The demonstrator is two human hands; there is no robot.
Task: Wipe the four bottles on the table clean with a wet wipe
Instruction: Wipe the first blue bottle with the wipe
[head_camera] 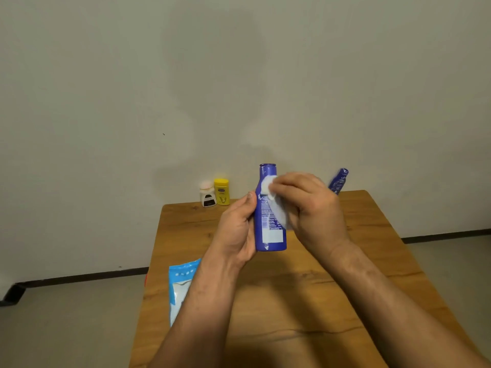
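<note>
left hand [236, 229]: grip closed round blue bottle [269, 229], upright
right hand [310, 205]: grip pinching wipe [268, 188] against bottle
label: barcode, text unreadable

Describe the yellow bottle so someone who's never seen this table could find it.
Look at the wooden table, at its far left corner by the wall. Two small bottles stand there side by side. The yellow bottle is the right one, beside the white bottle; it is the only yellow one.

Bare forearms, no sleeves, two hands
</note>
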